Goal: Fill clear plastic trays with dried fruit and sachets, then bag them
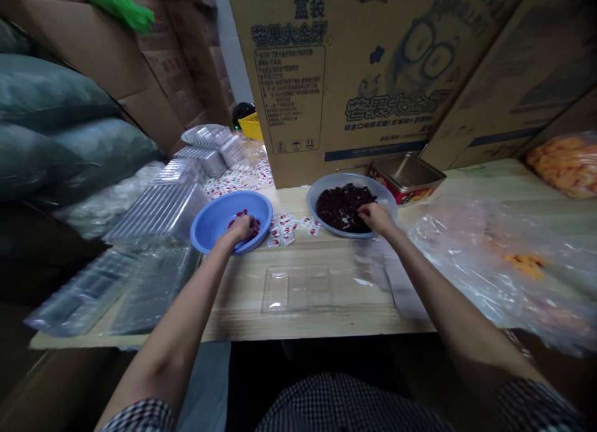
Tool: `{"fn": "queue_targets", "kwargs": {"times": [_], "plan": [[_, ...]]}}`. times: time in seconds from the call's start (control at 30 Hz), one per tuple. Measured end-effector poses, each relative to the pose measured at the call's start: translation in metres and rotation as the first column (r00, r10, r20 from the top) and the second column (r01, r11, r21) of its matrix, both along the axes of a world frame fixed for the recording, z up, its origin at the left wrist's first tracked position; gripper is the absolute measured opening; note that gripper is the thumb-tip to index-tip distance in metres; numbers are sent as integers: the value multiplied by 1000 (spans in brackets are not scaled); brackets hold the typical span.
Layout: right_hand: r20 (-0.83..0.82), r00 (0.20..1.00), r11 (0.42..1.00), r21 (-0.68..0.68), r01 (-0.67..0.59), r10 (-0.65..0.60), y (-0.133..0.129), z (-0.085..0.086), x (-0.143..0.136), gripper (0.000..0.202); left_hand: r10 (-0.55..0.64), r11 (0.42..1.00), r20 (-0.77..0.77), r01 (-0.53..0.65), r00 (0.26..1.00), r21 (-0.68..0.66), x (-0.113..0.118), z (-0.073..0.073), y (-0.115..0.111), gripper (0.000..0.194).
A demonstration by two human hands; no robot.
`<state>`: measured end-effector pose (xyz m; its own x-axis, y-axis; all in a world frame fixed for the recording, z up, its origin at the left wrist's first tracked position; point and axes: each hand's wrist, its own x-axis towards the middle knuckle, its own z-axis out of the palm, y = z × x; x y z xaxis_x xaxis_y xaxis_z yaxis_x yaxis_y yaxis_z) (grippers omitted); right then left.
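Note:
My left hand [244, 229] reaches into a blue basin [205, 229] that holds small red pieces; its fingers are bent down among them and what they hold is hidden. Over the right side of a pale bowl [389, 199] of dark pieces [342, 205] is my right hand [374, 217], its fingertips pinched together at the dark pieces; anything between them is too small to name. A clear plastic tray [297, 288] with compartments lies on the wooden table between my forearms. Small white and red packets [283, 229] are scattered between the two bowls.
Stacked clear trays [158, 211] and plastic sheets stand at the left. Large cartons [298, 90] rise behind the bowls, with a red metal tin [410, 186] before them. Clear plastic bags [494, 252] spread over the right side; a bag of orange pieces [566, 165] sits further back.

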<state>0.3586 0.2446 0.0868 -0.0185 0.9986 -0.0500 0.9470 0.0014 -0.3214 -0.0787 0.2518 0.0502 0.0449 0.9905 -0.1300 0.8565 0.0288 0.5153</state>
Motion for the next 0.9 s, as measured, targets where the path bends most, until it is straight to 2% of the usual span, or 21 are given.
{"fn": "queue_targets", "kwargs": {"times": [0.13,0.2,0.27,0.33,0.4,0.47,0.53,0.63,0.73,0.8,0.9], "plan": [[37,999,995,-101,4,0,39,-18,-26,18,53,991,64,-61,997,123,-2,16,-16,8],[46,999,994,-109,21,-16,46,-22,-32,17,102,967,113,-126,988,222,5,25,-32,4],[35,999,997,-77,32,-29,44,-19,-31,16,106,936,193,-163,976,313,24,30,-55,11],[9,1000,1000,-12,24,-23,29,-15,-29,18,1,935,298,-107,955,339,54,30,-83,15],[-110,993,994,96,-43,54,-2,-13,-33,19,-161,957,380,50,911,287,90,23,-111,14],[-352,906,961,229,-158,233,-44,-21,-46,16,-242,963,377,174,894,204,123,10,-133,13],[-502,804,946,210,-246,320,-86,-37,-64,8,-267,962,334,226,904,156,147,-5,-147,10],[-505,799,944,126,-305,326,-129,-66,-90,7,-293,943,228,242,929,226,161,-25,-155,8],[-437,815,924,223,-312,380,-140,-82,-102,13,-329,904,117,277,937,325,157,-31,-150,14],[-434,795,901,291,-321,423,-138,-81,-103,16,-310,895,104,253,945,369,149,-28,-140,20],[-502,760,900,350,-258,413,-133,-65,-91,19,-218,890,99,156,971,427,128,-13,-118,22]]}}
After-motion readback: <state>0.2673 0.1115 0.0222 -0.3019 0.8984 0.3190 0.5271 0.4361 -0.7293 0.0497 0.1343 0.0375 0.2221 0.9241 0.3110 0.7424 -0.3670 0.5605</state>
